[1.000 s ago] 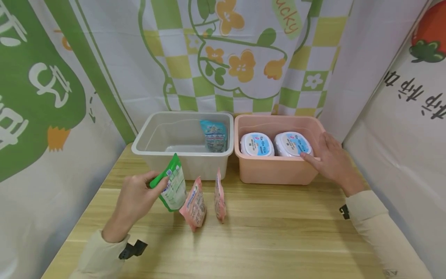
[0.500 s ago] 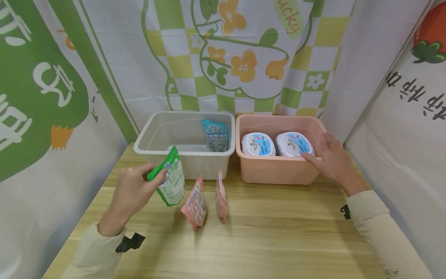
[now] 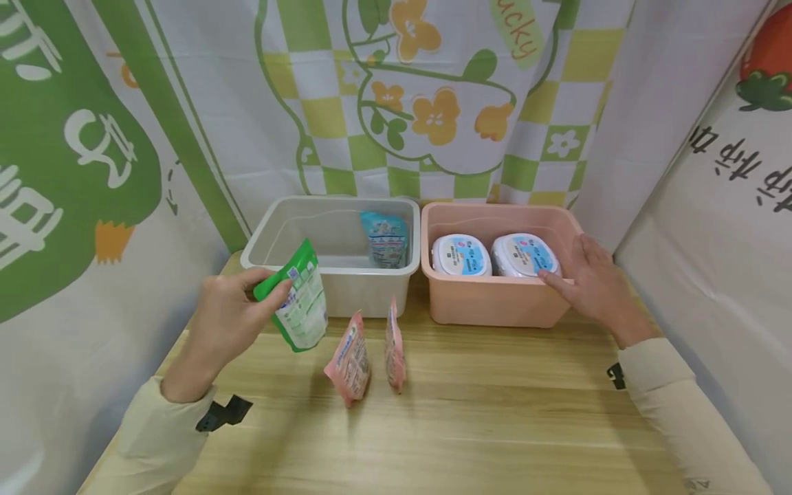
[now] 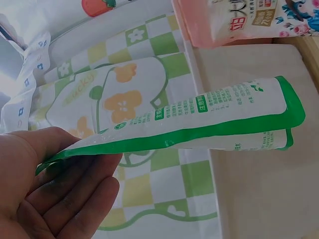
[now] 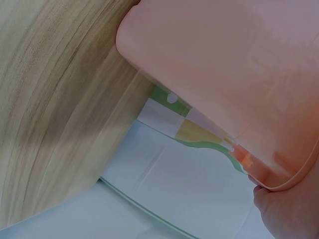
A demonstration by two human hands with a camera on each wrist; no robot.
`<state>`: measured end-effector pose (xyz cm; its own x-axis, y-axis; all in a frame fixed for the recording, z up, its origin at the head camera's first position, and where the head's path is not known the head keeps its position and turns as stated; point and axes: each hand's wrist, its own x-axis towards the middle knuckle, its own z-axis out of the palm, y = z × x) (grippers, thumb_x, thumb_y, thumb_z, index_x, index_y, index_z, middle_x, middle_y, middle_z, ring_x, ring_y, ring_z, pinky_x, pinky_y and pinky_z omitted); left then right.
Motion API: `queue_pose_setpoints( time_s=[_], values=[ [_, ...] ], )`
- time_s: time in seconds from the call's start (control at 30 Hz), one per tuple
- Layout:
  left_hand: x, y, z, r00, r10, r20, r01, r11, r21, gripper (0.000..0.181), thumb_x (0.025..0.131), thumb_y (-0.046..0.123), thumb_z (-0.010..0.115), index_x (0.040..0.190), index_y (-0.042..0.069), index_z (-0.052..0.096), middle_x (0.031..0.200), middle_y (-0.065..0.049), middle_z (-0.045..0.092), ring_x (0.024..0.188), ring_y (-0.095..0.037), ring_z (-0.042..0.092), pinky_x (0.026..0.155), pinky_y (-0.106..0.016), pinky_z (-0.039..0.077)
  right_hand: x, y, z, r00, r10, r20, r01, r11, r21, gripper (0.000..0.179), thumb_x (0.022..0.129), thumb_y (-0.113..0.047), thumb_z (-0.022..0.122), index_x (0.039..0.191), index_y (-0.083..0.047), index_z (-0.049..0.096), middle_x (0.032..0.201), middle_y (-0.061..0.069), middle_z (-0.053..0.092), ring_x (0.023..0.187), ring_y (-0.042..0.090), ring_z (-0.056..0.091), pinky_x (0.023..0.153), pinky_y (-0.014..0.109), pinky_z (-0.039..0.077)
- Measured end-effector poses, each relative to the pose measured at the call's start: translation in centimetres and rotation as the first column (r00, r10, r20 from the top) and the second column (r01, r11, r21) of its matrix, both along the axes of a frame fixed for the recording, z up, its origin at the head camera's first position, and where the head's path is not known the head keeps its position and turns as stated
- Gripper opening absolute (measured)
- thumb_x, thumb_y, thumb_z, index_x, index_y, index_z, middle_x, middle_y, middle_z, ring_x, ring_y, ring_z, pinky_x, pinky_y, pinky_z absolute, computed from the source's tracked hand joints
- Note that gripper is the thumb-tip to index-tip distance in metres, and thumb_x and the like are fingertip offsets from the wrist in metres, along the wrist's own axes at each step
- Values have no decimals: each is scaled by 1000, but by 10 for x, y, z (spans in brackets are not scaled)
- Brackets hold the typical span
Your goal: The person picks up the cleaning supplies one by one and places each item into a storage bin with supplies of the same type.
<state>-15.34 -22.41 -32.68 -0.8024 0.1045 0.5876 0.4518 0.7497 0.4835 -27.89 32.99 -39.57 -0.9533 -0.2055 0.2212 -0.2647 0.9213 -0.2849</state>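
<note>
My left hand [image 3: 230, 313] pinches the top corner of a green and white pouch [image 3: 303, 302] between thumb and fingers. The pouch hangs in front of the grey bin [image 3: 365, 292], above the table; its printed side and green edge show in the left wrist view. Inside the grey bin, at its right end, stands a blue pouch [image 3: 386, 240]. Two pink pouches [image 3: 351, 364] stand on the table in front of the bins. My right hand [image 3: 597, 289] grips the front right corner of the pink bin [image 3: 495, 302], thumb at the front rim. Two white lidded tubs [image 3: 460, 256] sit inside that bin.
The wooden table [image 3: 495, 419] lies beneath everything. The two bins stand side by side against a patterned cloth [image 3: 433, 158] at the back. Cloth walls [image 3: 730, 275] rise on the left and right.
My left hand has moved back, up and slightly left with the green and white pouch, away from the pink pouches. The right hand stays at the pink bin's corner.
</note>
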Motion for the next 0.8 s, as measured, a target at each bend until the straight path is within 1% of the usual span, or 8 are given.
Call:
queue_pose_setpoints(
  time_s=[0.13,0.23,0.3,0.47,0.53,0.8],
  values=[
    [-4,-1,8,999,0,-39,0,1000,-11,9,91,3,80,90,-6,79,76,-20,78,49,3,50,42,-12,36,1,0,0,1000,-6,28,6,1000,-13,113,101,-66,55,164,12,2,169,39,16,153,61,19,121,75,21],
    [-7,-2,14,998,0,-64,0,1000,-15,10,90,3,81,89,-7,79,75,-20,77,48,3,48,42,-12,34,1,1,-1,999,-4,33,5,1000,-29,113,101,-65,56,164,11,0,169,39,14,154,62,17,122,75,19],
    [-9,-3,18,997,5,-72,-7,1000,-19,10,90,3,81,89,-7,79,74,-20,77,47,3,46,42,-12,32,1,1,-1,1000,-4,27,5,999,-33,112,101,-64,56,164,11,2,169,39,15,153,62,18,121,75,20],
    [-14,-4,28,997,20,-77,-22,999,-27,11,91,5,80,90,-7,79,74,-21,77,46,1,43,42,-13,29,1,1,-1,1000,3,-2,-3,999,-43,106,101,-62,58,159,14,13,163,39,24,149,62,24,119,75,24],
    [-16,-4,32,997,23,-72,-25,999,-29,13,92,5,80,91,-7,79,75,-22,77,46,0,44,42,-13,28,1,1,-1,1000,4,-6,-4,999,-38,105,101,-62,58,158,15,15,163,39,25,149,62,24,119,75,24],
    [-24,-7,46,997,38,-66,-39,999,-21,17,94,7,78,96,-10,79,79,-26,77,48,1,46,43,-12,30,1,1,0,1000,0,28,1,999,-33,113,101,-65,56,164,11,1,170,39,13,155,61,16,123,75,18]
  ],
)
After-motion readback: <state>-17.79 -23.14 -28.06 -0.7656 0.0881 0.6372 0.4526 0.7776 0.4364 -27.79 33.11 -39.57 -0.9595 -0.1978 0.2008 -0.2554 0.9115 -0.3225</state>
